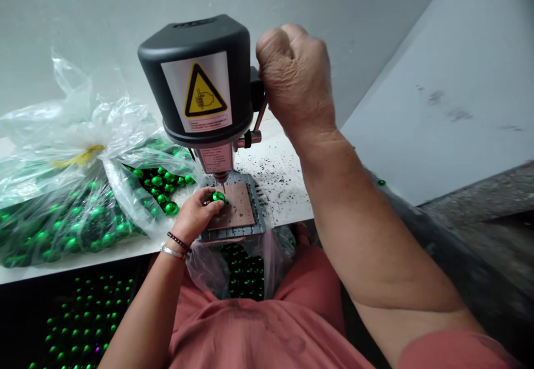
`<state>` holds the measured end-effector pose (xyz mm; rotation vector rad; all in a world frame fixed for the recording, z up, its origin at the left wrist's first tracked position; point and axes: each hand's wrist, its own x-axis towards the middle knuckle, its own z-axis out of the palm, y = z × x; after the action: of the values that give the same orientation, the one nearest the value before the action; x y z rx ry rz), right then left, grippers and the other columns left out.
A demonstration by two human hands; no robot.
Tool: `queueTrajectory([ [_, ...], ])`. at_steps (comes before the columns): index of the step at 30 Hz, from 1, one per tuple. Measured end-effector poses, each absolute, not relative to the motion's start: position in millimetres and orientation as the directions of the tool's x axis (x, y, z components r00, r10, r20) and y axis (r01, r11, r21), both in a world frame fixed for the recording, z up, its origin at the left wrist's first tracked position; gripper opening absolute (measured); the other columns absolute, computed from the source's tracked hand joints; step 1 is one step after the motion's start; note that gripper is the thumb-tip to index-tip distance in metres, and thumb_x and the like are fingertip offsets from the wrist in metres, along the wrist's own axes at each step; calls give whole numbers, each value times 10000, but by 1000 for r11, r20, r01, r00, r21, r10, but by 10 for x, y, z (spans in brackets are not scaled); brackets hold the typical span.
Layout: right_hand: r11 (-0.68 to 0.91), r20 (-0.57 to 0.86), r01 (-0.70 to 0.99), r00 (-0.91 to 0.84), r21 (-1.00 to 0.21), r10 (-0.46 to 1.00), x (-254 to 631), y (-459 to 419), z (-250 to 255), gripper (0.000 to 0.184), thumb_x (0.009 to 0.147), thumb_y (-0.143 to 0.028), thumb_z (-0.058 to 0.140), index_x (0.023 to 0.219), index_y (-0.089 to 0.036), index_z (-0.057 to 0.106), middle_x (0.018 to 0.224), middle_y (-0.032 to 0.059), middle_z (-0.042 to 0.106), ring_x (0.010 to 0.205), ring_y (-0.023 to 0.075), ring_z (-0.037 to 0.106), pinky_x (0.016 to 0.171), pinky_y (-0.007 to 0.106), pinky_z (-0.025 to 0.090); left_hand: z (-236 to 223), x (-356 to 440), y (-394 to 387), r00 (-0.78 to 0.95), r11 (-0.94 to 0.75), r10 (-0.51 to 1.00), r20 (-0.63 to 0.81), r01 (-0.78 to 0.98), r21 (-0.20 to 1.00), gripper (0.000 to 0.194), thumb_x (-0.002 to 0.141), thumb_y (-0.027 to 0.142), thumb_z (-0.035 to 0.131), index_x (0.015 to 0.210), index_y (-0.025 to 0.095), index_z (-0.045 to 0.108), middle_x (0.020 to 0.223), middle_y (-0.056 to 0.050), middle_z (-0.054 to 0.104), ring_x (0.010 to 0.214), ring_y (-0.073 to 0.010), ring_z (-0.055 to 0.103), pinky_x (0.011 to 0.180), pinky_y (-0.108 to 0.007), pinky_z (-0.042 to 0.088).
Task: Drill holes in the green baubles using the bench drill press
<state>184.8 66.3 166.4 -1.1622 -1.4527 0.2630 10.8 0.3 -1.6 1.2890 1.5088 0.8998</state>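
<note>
A black bench drill press (198,79) with a yellow warning sticker stands in front of me. My left hand (200,207) pinches a shiny green ball (218,197) between thumb and fingers, just above the brown board (237,207) on the drill's base. The thin drill bit (224,188) points down right beside the ball; whether they touch I cannot tell. My right hand (294,71) is raised and closed around the end of the drill's feed lever (261,114), and its grip hides the lever's tip.
An open clear plastic bag (112,174) with a yellow tie spills green balls (161,182) at left. Dark shavings (277,177) litter the white table. More green balls lie below, in a bag (246,271) at my lap and a dark container (83,313) at lower left.
</note>
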Motion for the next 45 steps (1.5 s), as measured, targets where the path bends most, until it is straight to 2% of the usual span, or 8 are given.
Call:
queueTrajectory([
  [7, 489, 626, 465, 202, -738, 753, 1848, 668, 1657, 334, 836, -346, 395, 583, -162, 277, 574, -71, 271, 593, 18, 257, 587, 185, 240, -20, 141, 42, -22, 160, 985, -170, 478, 864, 431, 635, 306, 656, 1040, 162, 631, 806, -22, 690, 657, -139, 615, 591, -236, 486],
  [11, 505, 633, 441, 214, -742, 744, 1843, 671, 1639, 324, 835, -348, 383, 591, -164, 279, 573, -69, 258, 586, 24, 238, 581, 193, 245, 38, 186, 41, -38, 92, 995, -92, 709, 700, 435, 658, 306, 637, 1071, 168, 636, 797, -30, 685, 689, -162, 614, 652, -272, 492],
  [16, 539, 647, 404, 205, -739, 734, 1847, 663, 1622, 316, 830, -346, 390, 594, -170, 273, 569, -69, 264, 576, 28, 240, 570, 200, 244, 51, 246, 75, 51, -70, 997, 49, 839, 540, 414, 662, 255, 635, 1065, 161, 648, 1000, -75, 660, 891, -197, 600, 848, -320, 461],
  [21, 535, 640, 396, 206, -746, 740, 1847, 679, 1621, 299, 835, -350, 366, 605, -167, 312, 572, -64, 305, 585, 31, 319, 584, 198, 257, -7, 246, 113, 101, -88, 995, 14, 784, 615, 457, 642, 264, 667, 1092, 191, 636, 1032, -56, 655, 937, -188, 598, 879, -308, 457],
  [25, 560, 656, 377, 201, -737, 728, 1847, 632, 1591, 293, 828, -339, 380, 605, -178, 278, 571, -59, 276, 573, 36, 286, 572, 201, 252, -39, 236, 107, 83, -67, 997, 6, 766, 639, 456, 643, 273, 667, 1090, 187, 633, 1080, -53, 655, 998, -197, 590, 923, -318, 437],
  [31, 635, 790, 491, 222, -596, 571, 1874, 245, 1386, 220, 823, -318, 387, 650, -198, 324, 575, -53, 267, 545, 53, 254, 546, 202, 282, -96, 233, 88, 94, -97, 995, 39, 749, 656, 437, 653, 268, 658, 1085, 207, 633, 1142, -49, 634, 1060, -201, 570, 952, -316, 414],
  [35, 581, 846, 649, 195, -491, 496, 1916, -36, 1095, 136, 788, -216, 432, 663, -201, 380, 560, -58, 326, 523, 50, 297, 540, 190, 326, -140, 223, 92, 100, -112, 993, 56, 743, 660, 450, 654, 267, 653, 1098, 204, 623, 1116, -49, 641, 1043, -202, 575, 941, -317, 420],
  [45, 610, 865, 637, 197, -471, 462, 1909, -129, 657, 36, 776, -202, 459, 774, -238, 452, 619, -53, 496, 553, 70, 465, 540, 225, 414, -150, 233, 76, 97, -135, 991, 95, 743, 655, 399, 658, 248, 642, 1054, 200, 637, 1078, -53, 653, 990, -205, 589, 902, -326, 438],
])
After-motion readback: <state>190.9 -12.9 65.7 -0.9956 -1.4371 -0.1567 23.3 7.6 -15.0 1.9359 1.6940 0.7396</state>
